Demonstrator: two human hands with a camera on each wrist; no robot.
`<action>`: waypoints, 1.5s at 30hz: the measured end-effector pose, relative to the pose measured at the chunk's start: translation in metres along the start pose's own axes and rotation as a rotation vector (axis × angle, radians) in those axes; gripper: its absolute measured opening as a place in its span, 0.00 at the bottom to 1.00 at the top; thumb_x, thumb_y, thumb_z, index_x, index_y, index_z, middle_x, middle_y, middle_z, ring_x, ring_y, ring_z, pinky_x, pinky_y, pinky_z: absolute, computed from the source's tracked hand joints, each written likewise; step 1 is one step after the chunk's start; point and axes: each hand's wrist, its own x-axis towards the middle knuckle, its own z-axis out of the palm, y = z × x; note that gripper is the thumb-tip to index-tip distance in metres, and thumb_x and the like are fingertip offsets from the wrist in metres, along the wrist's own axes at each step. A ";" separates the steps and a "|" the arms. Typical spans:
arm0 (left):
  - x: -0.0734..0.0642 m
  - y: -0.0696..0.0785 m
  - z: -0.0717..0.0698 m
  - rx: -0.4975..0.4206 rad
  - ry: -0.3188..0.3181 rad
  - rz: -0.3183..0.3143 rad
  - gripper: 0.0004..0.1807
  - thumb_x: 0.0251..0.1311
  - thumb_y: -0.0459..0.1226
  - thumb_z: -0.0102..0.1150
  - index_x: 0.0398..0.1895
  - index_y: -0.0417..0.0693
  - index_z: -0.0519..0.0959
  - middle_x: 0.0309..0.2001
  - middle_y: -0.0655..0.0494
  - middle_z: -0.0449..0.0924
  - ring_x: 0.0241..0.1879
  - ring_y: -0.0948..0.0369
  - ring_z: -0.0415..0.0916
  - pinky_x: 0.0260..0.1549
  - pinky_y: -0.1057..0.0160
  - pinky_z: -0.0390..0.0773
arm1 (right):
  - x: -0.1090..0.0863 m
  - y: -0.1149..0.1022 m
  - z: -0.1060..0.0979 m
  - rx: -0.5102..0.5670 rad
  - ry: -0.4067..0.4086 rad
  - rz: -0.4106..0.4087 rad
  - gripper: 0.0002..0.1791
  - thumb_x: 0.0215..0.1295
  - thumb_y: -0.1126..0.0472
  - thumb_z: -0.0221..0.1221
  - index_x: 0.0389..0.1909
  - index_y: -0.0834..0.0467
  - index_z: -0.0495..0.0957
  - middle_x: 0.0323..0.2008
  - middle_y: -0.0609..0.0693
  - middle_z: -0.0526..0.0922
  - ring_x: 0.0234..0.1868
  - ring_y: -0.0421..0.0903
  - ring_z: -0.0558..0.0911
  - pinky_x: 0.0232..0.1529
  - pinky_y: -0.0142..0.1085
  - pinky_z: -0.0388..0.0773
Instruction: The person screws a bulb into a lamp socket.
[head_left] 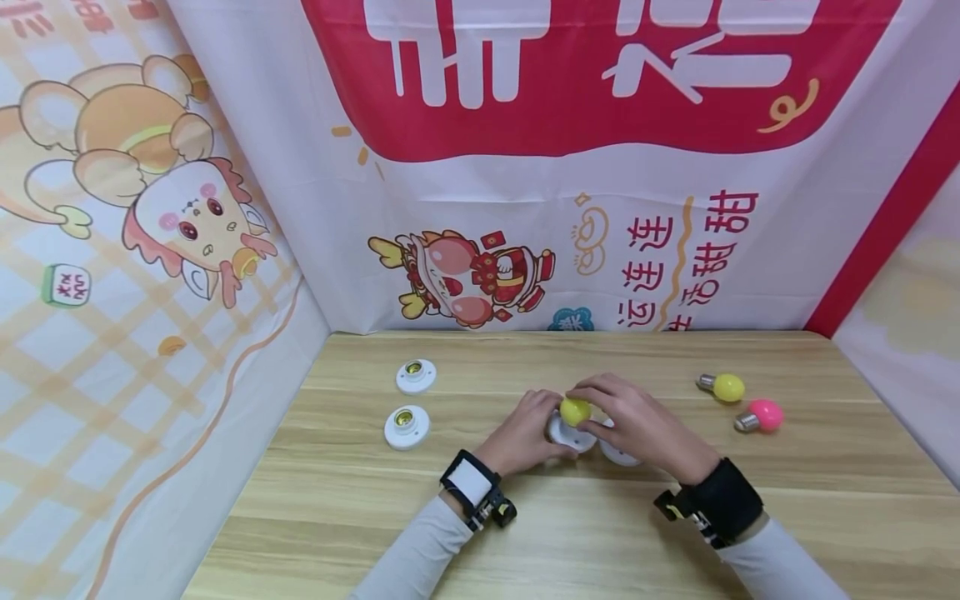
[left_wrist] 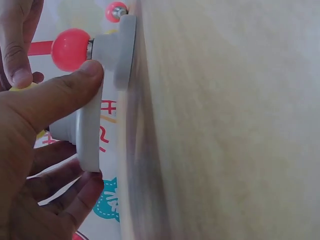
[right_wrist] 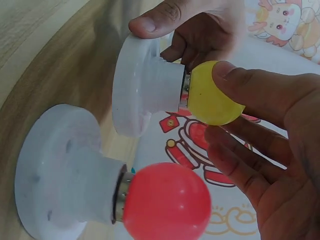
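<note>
My left hand grips the rim of a round white lamp holder, thumb on one side and fingers on the other. In the left wrist view a gap shows between this holder's base and the wooden table. A yellow bulb sits at the holder's mouth, some of its metal cap still showing. My right hand pinches the yellow glass between thumb and fingers. Close beside stands a second white lamp holder with a red-pink bulb in it; in the head view my right hand hides that bulb.
Two bare white lamp holders, a rear one and a front one, stand on the table's left. On the right lie a loose yellow bulb and a loose pink bulb. A printed cloth hangs behind the table.
</note>
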 end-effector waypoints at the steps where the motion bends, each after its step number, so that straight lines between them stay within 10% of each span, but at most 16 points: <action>1: 0.001 0.000 0.001 -0.001 -0.005 -0.003 0.42 0.57 0.51 0.80 0.71 0.46 0.73 0.65 0.54 0.78 0.61 0.60 0.71 0.61 0.66 0.80 | 0.000 0.001 0.001 -0.003 -0.004 0.003 0.25 0.58 0.60 0.79 0.57 0.56 0.86 0.56 0.51 0.88 0.59 0.50 0.87 0.58 0.44 0.89; 45: 0.007 -0.003 0.000 0.015 -0.107 -0.029 0.40 0.58 0.50 0.80 0.68 0.42 0.75 0.64 0.50 0.79 0.62 0.56 0.72 0.59 0.65 0.80 | -0.002 0.007 0.018 -0.055 -0.028 -0.001 0.27 0.58 0.59 0.80 0.58 0.57 0.85 0.56 0.52 0.87 0.59 0.49 0.86 0.59 0.45 0.88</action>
